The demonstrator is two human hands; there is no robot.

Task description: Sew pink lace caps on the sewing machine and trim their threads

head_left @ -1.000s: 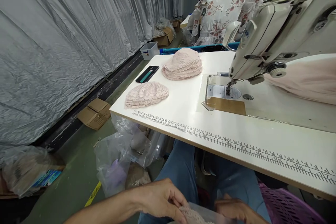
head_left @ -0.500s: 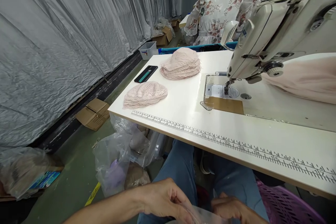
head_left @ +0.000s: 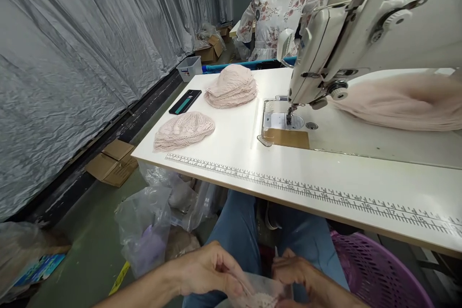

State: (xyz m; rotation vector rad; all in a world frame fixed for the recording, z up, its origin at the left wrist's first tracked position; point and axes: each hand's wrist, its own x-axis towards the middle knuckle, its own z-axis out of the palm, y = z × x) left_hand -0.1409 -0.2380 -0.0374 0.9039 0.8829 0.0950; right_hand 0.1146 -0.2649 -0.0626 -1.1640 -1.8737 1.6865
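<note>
Low at the bottom edge, over my lap, my left hand (head_left: 211, 269) pinches one side of a clear plastic bag (head_left: 260, 280). Across from it, my right hand (head_left: 301, 276) has its fingers curled on the other side of the bag. Pale lace fabric (head_left: 265, 300) shows through the plastic at the frame's edge; its lower part is out of view. A thin pale tip (head_left: 276, 251) sticks up beside the right hand, too small to name. On the table above lie a stack of pink lace cup pieces (head_left: 185, 131) and a taller pink stack (head_left: 231, 86).
A sewing machine (head_left: 317, 57) stands on the white table (head_left: 231, 149), with pink fabric (head_left: 400, 101) behind it. A phone (head_left: 185, 102) lies at left. A purple basket (head_left: 386, 269) is right of my legs; plastic bags (head_left: 144, 221) lie left. A person in a floral top (head_left: 274, 14) sits opposite.
The view has swung right, so the table and machine sit further left. Both hands have risen slightly in view, and more of the bag and the lace shows between them.
</note>
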